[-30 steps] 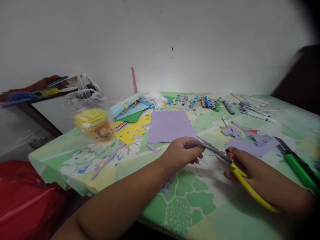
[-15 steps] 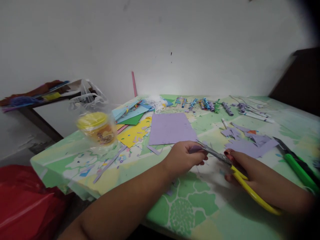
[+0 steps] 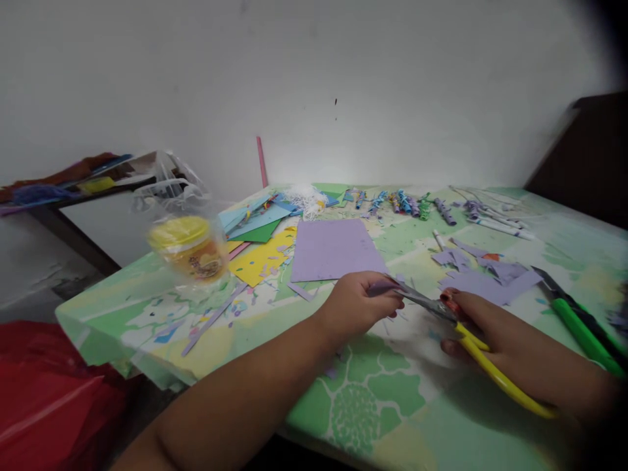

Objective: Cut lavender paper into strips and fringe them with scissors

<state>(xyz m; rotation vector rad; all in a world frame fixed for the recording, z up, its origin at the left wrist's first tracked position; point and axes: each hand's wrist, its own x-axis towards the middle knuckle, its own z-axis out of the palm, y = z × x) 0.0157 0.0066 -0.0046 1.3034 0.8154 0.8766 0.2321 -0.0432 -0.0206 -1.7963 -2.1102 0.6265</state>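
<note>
Between the thumb and fingers of my left hand (image 3: 356, 304) is pinched a small strip of purple paper (image 3: 381, 288). My right hand (image 3: 505, 337) grips yellow-handled scissors (image 3: 495, 376), and their metal blades point left and reach the strip at my left fingertips. Whether the blades are fully closed is hard to make out. Just beyond my left hand a purple sheet (image 3: 336, 248) lies flat. Purple paper offcuts (image 3: 490, 284) lie past my right hand, and a green-handled box cutter (image 3: 579, 320) rests to its right.
A bagged tub with a yellow lid (image 3: 184, 239) stands at the left, beside coloured sheets (image 3: 262, 258) and scattered scraps. Curled paper rolls (image 3: 405, 201) line the back, with markers (image 3: 500, 227) to their right. A red bag (image 3: 44, 399) sits below the table's left edge.
The view has shifted very slightly. More of the purple strip shows between my left fingers, and the scissor blades remain beside it. Both hands keep their hold.
</note>
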